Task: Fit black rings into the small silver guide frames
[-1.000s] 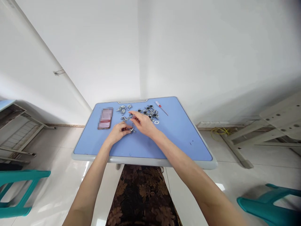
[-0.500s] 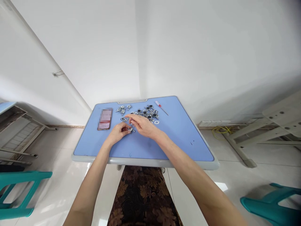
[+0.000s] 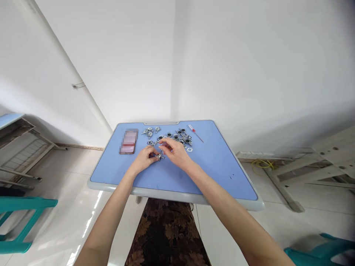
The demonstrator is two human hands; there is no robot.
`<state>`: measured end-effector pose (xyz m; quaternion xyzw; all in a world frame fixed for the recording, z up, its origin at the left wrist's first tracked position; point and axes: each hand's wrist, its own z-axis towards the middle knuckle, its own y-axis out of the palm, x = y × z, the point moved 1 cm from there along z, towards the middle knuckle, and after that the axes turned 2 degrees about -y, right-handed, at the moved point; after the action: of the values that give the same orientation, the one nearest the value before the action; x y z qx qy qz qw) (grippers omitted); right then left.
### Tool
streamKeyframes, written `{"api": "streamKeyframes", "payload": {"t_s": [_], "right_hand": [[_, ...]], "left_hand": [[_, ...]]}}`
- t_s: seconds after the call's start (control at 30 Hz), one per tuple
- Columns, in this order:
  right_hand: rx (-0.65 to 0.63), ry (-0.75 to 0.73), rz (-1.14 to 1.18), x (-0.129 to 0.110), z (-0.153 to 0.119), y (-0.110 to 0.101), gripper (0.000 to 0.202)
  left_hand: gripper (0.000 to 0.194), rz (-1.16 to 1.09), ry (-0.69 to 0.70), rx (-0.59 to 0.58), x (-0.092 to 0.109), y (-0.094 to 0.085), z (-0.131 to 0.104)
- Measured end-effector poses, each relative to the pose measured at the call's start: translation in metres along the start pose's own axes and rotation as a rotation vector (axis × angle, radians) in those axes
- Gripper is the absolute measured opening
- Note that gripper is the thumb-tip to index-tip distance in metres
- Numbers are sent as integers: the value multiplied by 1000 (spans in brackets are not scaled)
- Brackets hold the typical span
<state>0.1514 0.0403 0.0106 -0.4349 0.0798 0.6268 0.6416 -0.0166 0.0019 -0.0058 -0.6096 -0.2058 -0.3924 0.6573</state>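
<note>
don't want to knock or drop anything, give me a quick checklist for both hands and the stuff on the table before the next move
1. Left hand on the small metal part: ok, thumb and fingers close on it.
2. Right hand near that part: ok, its fingertips are just beyond it.
3. What the right fingers pinch: cannot tell, too small.
4. Phone away from the hands: ok, it lies at the left of the blue table.
5. Red-banded tool away from the hands: ok, beyond the right hand.
6. Right hand well clear of the parts pile: not ok, the pile lies close behind it.
</note>
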Motion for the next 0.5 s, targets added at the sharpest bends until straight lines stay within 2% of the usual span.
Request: {"api": "streamKeyframes", "payload": {"t_s": [0.2, 0.33, 0.5], "right_hand": [[66, 130, -20, 2, 1, 0, 14], [8, 80, -54, 2, -1, -1, 10], [-79, -36, -124, -2, -2, -4, 32]], "left_hand": [[8, -19, -27, 14, -1, 4, 0], [7, -34, -29, 10, 1, 4, 0], [7, -42, -25, 17, 6, 4, -1]]}}
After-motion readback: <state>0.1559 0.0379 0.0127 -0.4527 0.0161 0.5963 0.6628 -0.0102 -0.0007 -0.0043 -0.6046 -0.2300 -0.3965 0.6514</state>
